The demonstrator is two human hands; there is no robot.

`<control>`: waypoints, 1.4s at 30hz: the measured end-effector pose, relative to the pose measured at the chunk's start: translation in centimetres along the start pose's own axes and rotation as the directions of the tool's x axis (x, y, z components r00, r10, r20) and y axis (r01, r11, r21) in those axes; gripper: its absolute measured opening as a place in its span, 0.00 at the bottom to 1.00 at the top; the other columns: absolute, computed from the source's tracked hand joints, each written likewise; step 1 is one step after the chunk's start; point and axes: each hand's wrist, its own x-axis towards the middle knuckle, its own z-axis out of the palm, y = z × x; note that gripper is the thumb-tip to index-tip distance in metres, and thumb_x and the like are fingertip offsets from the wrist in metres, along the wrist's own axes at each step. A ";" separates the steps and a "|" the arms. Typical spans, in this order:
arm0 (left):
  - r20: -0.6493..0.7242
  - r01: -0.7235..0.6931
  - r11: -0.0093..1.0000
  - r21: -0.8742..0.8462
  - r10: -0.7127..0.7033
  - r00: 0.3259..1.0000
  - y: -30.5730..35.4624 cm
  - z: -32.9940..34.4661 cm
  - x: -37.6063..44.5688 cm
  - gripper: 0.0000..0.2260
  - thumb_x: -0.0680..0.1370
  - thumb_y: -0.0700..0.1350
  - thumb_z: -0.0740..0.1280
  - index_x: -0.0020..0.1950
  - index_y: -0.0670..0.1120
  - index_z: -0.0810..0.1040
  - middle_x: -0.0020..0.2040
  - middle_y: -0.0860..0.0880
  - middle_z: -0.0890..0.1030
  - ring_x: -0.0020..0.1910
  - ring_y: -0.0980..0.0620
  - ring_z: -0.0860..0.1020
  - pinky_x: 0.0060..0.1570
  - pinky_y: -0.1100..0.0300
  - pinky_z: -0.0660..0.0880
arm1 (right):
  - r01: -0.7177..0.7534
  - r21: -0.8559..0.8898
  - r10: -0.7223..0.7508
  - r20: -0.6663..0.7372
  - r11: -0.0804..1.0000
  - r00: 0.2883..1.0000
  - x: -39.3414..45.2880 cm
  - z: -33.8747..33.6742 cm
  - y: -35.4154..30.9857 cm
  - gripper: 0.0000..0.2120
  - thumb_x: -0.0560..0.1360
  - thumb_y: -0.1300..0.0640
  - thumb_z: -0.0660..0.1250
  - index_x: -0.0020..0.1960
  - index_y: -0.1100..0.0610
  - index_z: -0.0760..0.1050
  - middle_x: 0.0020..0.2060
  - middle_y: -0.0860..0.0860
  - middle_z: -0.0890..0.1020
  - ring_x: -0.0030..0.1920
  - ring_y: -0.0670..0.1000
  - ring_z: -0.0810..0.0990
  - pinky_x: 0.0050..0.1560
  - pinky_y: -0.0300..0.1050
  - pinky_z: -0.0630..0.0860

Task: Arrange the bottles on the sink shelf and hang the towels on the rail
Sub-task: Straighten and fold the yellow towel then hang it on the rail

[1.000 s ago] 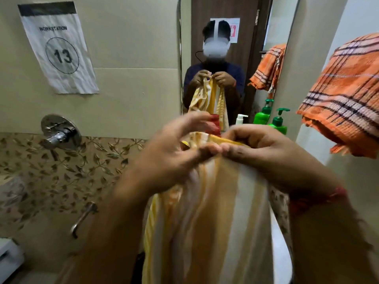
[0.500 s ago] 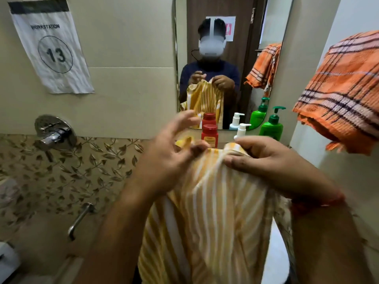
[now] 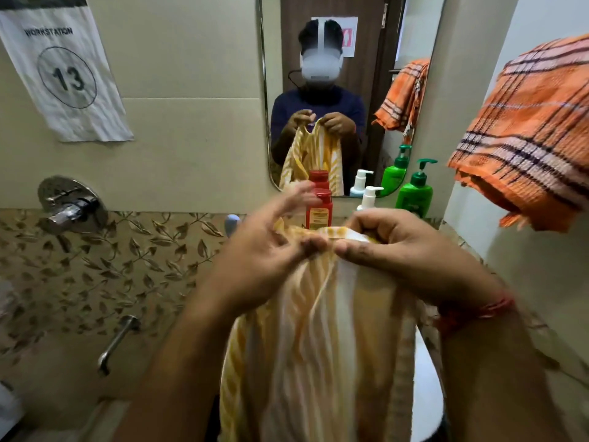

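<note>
Yellow striped towel (image 3: 322,346) hangs before the sink, held up by its top edge, apparently for spreading. Orange plaid towel (image 3: 522,135) already hangs at right. Left hand (image 3: 264,250) and right hand (image 3: 398,247) pinch the hem. Green bottle (image 3: 414,193), red bottle (image 3: 318,208) and white bottle (image 3: 368,197) stand on the shelf.

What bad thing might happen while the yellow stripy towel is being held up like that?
1. The left hand only pinches the yellow striped towel with its fingertips, its other fingers spread, so that corner might slip.
2. The red bottle, white pump bottle and green pump bottle stand just behind the towel's top edge; swinging it forward might topple them.
3. The towel hangs over the sink and might dip in.
</note>
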 end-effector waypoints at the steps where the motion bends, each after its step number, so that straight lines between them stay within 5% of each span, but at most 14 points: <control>1: 0.126 -0.044 0.999 0.018 0.041 0.991 0.1 0.9 0.1 0.22 0.78 0.56 0.70 0.69 0.49 0.76 0.60 0.53 0.83 0.59 0.56 0.81 0.57 0.56 0.80 | 0.025 0.000 -0.025 0.004 1.000 1.000 0.5 0.4 -0.4 0.13 0.76 0.52 0.70 0.46 0.63 0.78 0.36 0.51 0.78 0.37 0.44 0.76 0.36 0.37 0.71; 3: 0.078 -0.113 0.991 0.069 0.108 0.991 -0.4 1.5 0.1 0.11 0.78 0.52 0.69 0.54 0.47 0.83 0.46 0.51 0.84 0.47 0.54 0.82 0.47 0.52 0.79 | 0.030 0.018 -0.030 -0.020 0.999 0.999 0.8 0.4 -0.2 0.11 0.76 0.53 0.71 0.46 0.62 0.79 0.37 0.50 0.78 0.38 0.44 0.76 0.38 0.37 0.72; 5: -0.239 -0.077 0.997 -0.019 0.070 0.969 -1.6 0.1 0.2 0.07 0.78 0.50 0.68 0.43 0.51 0.83 0.37 0.56 0.80 0.37 0.59 0.77 0.39 0.59 0.74 | -0.014 0.029 0.015 -0.031 0.999 0.999 0.0 -0.7 0.7 0.10 0.75 0.52 0.72 0.46 0.60 0.79 0.37 0.49 0.79 0.39 0.45 0.76 0.38 0.38 0.73; 8: -0.547 -0.065 0.993 -0.094 0.003 0.837 -2.7 -2.5 0.1 0.07 0.80 0.49 0.69 0.42 0.54 0.82 0.37 0.59 0.82 0.37 0.60 0.77 0.40 0.60 0.75 | -0.089 0.005 0.089 -0.018 0.996 0.996 -1.5 -2.5 1.7 0.09 0.72 0.49 0.71 0.45 0.55 0.80 0.38 0.51 0.80 0.39 0.48 0.79 0.40 0.41 0.75; 10: -0.489 -0.041 0.999 -0.023 0.024 0.872 -2.1 -2.5 0.1 0.04 0.78 0.52 0.70 0.50 0.55 0.81 0.46 0.58 0.84 0.45 0.60 0.81 0.47 0.59 0.79 | -0.093 -0.036 0.092 -0.028 0.995 0.995 -1.3 -2.6 1.5 0.10 0.73 0.47 0.70 0.46 0.54 0.81 0.40 0.52 0.82 0.41 0.50 0.82 0.41 0.43 0.77; 13: -0.042 -0.020 1.000 0.023 0.021 0.999 -0.5 0.1 0.6 0.21 0.76 0.55 0.71 0.67 0.53 0.77 0.60 0.56 0.83 0.58 0.60 0.81 0.56 0.62 0.79 | 0.017 -0.150 -0.018 -0.001 0.989 1.000 0.7 -0.7 0.2 0.11 0.76 0.49 0.69 0.48 0.57 0.80 0.42 0.56 0.81 0.44 0.53 0.81 0.43 0.49 0.76; 15: 0.146 -0.051 0.998 0.035 0.045 0.988 -0.5 1.5 0.9 0.15 0.77 0.52 0.71 0.62 0.51 0.81 0.56 0.54 0.85 0.56 0.58 0.82 0.56 0.59 0.79 | 0.063 -0.197 -0.063 0.006 0.978 0.998 1.6 0.0 0.0 0.11 0.76 0.50 0.68 0.48 0.58 0.80 0.42 0.55 0.81 0.43 0.50 0.80 0.43 0.46 0.75; 18: -0.100 -0.062 0.998 0.023 0.064 0.993 -1.6 0.5 0.9 0.07 0.77 0.51 0.70 0.44 0.49 0.82 0.38 0.53 0.82 0.40 0.60 0.78 0.41 0.62 0.74 | 0.005 -0.161 -0.007 -0.013 0.987 1.000 0.6 -1.0 0.8 0.12 0.76 0.47 0.69 0.45 0.57 0.79 0.38 0.54 0.79 0.39 0.45 0.77 0.39 0.40 0.72; 25: -0.515 0.008 0.998 -0.065 -0.040 0.856 -2.9 -1.3 0.6 0.06 0.79 0.50 0.68 0.42 0.52 0.81 0.36 0.59 0.82 0.36 0.63 0.78 0.36 0.70 0.74 | -0.221 0.033 0.220 0.041 0.975 0.975 -2.6 -4.2 2.8 0.11 0.76 0.47 0.68 0.39 0.52 0.80 0.35 0.49 0.80 0.37 0.49 0.80 0.36 0.39 0.75; 30: -0.507 0.066 0.993 -0.093 -0.104 0.855 -2.9 -1.2 1.3 0.07 0.76 0.54 0.69 0.43 0.53 0.81 0.38 0.58 0.83 0.39 0.60 0.78 0.41 0.63 0.76 | -0.123 0.269 0.113 0.052 0.955 0.992 -3.5 -4.6 2.4 0.18 0.70 0.42 0.74 0.55 0.51 0.81 0.48 0.55 0.83 0.48 0.55 0.84 0.45 0.46 0.81; 35: -0.320 0.163 0.974 -0.156 -0.206 0.925 -1.8 -0.1 1.5 0.15 0.73 0.64 0.63 0.48 0.55 0.81 0.42 0.57 0.81 0.37 0.62 0.77 0.37 0.61 0.73 | 0.141 0.772 -0.335 0.098 0.619 0.937 -3.3 -1.6 0.6 0.17 0.77 0.66 0.68 0.65 0.65 0.73 0.52 0.65 0.80 0.47 0.64 0.83 0.47 0.56 0.82; 37: -0.252 0.156 0.948 -0.277 -0.229 0.940 -1.0 0.2 1.4 0.17 0.75 0.64 0.60 0.47 0.55 0.82 0.39 0.54 0.76 0.36 0.56 0.74 0.37 0.57 0.74 | 0.134 0.596 -0.306 0.197 0.792 0.931 -2.4 -0.6 -1.0 0.13 0.79 0.67 0.64 0.63 0.66 0.73 0.53 0.60 0.83 0.51 0.58 0.85 0.51 0.48 0.82; 39: -0.192 0.124 0.912 -0.391 -0.213 0.958 -0.2 0.3 1.4 0.19 0.75 0.64 0.59 0.46 0.53 0.82 0.40 0.50 0.73 0.36 0.48 0.70 0.37 0.53 0.72 | 0.210 0.110 -0.223 0.115 0.971 0.968 -1.1 0.6 -2.3 0.09 0.77 0.56 0.65 0.54 0.59 0.79 0.42 0.50 0.85 0.41 0.49 0.86 0.41 0.37 0.81; 42: -0.162 0.087 0.908 -0.409 -0.166 0.973 0.8 -0.1 1.4 0.20 0.72 0.62 0.58 0.47 0.48 0.80 0.36 0.52 0.73 0.31 0.54 0.70 0.29 0.63 0.70 | 0.265 -0.401 -0.330 -0.103 0.877 0.938 1.0 3.2 -2.6 0.11 0.74 0.42 0.67 0.43 0.47 0.81 0.35 0.41 0.78 0.37 0.44 0.80 0.34 0.31 0.73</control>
